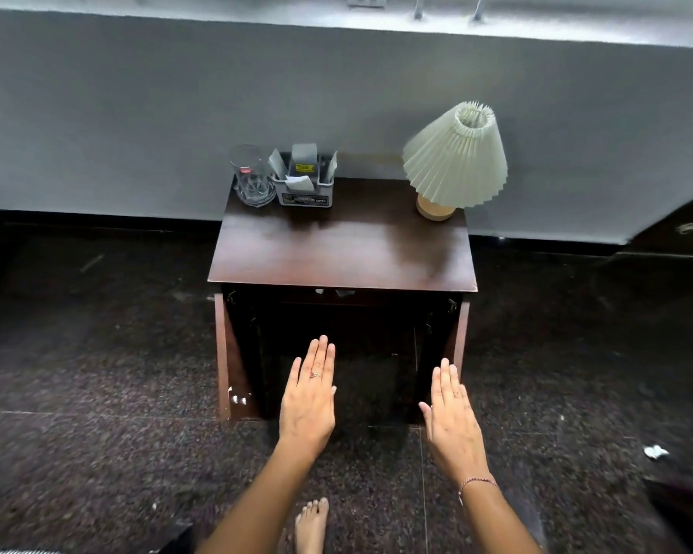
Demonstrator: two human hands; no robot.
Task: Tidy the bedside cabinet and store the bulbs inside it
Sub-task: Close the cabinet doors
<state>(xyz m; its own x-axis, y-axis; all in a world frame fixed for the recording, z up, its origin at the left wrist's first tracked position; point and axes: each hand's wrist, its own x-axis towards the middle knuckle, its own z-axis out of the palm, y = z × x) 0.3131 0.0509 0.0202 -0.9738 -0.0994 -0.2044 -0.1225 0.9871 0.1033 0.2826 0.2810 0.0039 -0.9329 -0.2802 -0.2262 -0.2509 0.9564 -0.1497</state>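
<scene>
A dark brown bedside cabinet (337, 249) stands against the grey wall, both its doors swung open and its inside dark. On its top, at the back left, are a clear glass (252, 175) and a small white organiser box (305, 185) with paper sachets. A lamp with a pleated cream shade (455, 157) is at the back right. My left hand (309, 397) and my right hand (453, 417) are stretched out flat in front of the open cabinet, palms down, holding nothing. No bulbs are visible.
The left door (233, 361) and right door (457, 337) stick out toward me. The floor is dark speckled stone. A crumpled white scrap (655, 451) lies at the right, and my bare foot (312, 525) is at the bottom centre.
</scene>
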